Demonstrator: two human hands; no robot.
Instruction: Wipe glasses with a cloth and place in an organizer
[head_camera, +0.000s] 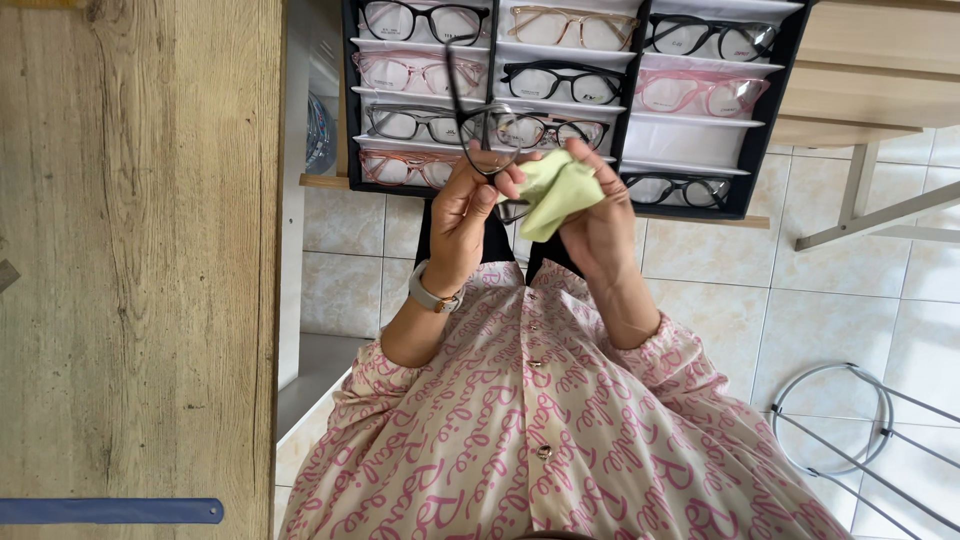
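Note:
My left hand (460, 215), with a watch on its wrist, grips a pair of black-framed glasses (487, 140) by the frame, one temple sticking up and away. My right hand (603, 228) presses a light green cloth (553, 190) against a lens of those glasses. Both hands are raised in front of my pink patterned shirt. Just beyond them lies a black display tray (757, 140) with white compartments that hold several pairs of glasses in black, pink and clear frames; one compartment at the right is empty.
A wooden panel (140, 270) fills the left side, with a blue strip (110, 511) near its lower edge. Below is a tiled floor (720, 290). A round metal wire frame (835, 420) stands at lower right, and pale furniture legs (865, 205) at upper right.

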